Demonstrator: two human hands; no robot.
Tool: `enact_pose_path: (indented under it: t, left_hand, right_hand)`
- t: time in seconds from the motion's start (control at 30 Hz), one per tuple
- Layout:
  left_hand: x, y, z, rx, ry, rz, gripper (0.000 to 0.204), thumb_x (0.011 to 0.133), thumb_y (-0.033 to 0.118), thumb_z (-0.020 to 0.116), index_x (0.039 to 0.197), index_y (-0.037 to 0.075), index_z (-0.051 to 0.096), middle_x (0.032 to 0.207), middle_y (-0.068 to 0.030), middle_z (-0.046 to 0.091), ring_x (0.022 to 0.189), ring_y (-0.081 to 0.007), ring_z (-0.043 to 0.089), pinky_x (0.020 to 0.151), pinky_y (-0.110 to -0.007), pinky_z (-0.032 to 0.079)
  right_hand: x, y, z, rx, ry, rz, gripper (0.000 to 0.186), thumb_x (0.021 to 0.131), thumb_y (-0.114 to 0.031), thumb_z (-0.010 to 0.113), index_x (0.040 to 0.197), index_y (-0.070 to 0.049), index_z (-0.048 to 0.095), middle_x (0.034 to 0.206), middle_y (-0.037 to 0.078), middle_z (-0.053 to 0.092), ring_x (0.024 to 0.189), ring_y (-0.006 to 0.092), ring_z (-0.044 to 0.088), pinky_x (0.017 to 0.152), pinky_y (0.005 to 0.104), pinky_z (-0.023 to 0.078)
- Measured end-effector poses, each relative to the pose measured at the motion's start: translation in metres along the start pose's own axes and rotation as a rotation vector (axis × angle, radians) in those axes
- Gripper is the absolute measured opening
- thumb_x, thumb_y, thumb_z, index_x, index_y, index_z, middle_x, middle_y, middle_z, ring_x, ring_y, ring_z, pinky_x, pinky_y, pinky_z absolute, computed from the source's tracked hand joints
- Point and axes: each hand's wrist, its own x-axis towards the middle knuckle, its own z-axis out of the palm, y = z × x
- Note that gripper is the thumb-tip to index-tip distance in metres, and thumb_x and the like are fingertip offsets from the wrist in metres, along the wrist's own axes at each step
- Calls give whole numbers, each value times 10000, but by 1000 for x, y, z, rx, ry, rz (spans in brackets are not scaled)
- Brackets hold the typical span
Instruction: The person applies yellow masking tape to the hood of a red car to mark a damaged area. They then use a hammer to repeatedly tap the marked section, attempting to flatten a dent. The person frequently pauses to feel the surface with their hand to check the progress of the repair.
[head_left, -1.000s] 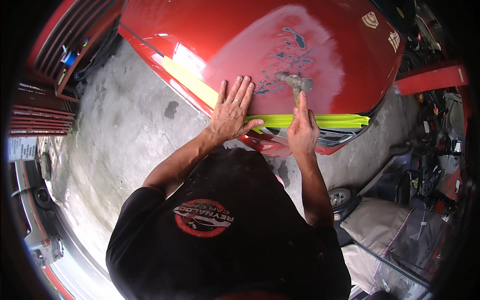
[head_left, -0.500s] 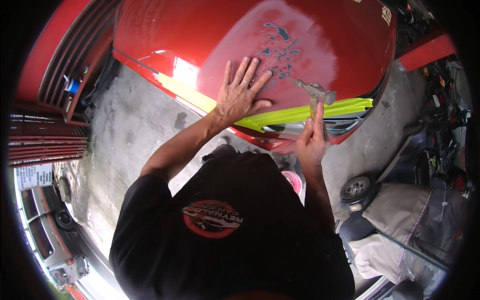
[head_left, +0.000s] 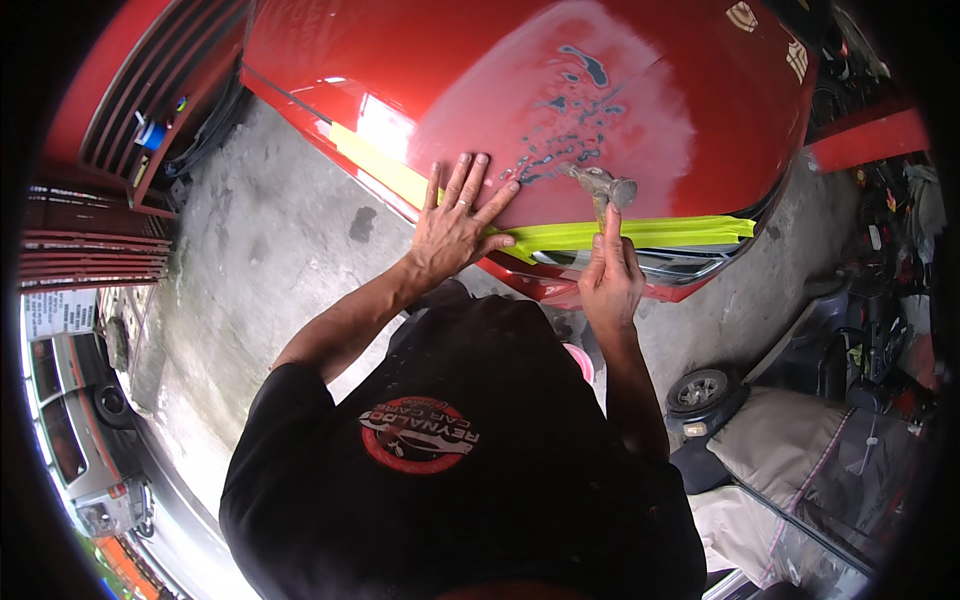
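Note:
A red car hood (head_left: pixel 740 130) spreads out in front of me, with a dull sanded area (head_left: pixel 470 110) in its middle. Dark bare patches (head_left: pixel 588 68) run down through that area. My left hand (head_left: pixel 455 225) lies flat near the hood's front edge, fingers spread, partly over the yellow-green masking tape (head_left: pixel 570 235). In my right hand (head_left: pixel 612 280) is a hammer (head_left: pixel 600 187), gripped by its handle with the index finger stretched up along it. The hammer's head is over the lower part of the sanded area; whether it touches the metal I cannot tell.
Under the tape sits a headlight (head_left: pixel 680 265). Paler tape (head_left: pixel 380 165) covers the hood edge on the left. A red slatted metal gate (head_left: pixel 95 240) stands at far left. A small wheel (head_left: pixel 697 391) and a grey cover (head_left: pixel 770 430) are at the right. A pink bucket (head_left: pixel 578 362) is partly hidden beside me.
The view has shifted slightly. My left hand has slid left and nearer, toward the tape. The hammer has moved a little left over the hood, still in my right hand.

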Motion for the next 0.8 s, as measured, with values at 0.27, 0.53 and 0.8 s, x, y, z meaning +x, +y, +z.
enact_pose_path:
  t: [0.27,0.53,0.8]
  left_hand:
    - [2,5,-2,-54,13,-36,829,901,705,540,1602,301,362,1674,-252,190,1552,-458,156,1236,-640,97]
    - [1,5,-5,-75,-9,-49,839,898,718,533,1604,300,359,1677,-252,184,1548,-464,165,1241,-630,94]
    - [1,4,-4,-79,-5,-46,854,889,731,531,1606,305,350,1678,-253,177,1549,-466,164,1242,-632,98]
  right_hand:
    - [9,4,18,-95,-20,-94,554,936,31,617,1478,-44,531,872,150,638,691,317,658,610,417,541]
    - [3,7,20,-51,102,-144,517,978,19,589,1486,-36,518,887,165,654,721,325,669,641,414,545]
    - [4,1,25,-65,133,-142,533,973,18,605,1494,-47,511,898,176,654,745,333,682,632,412,548]
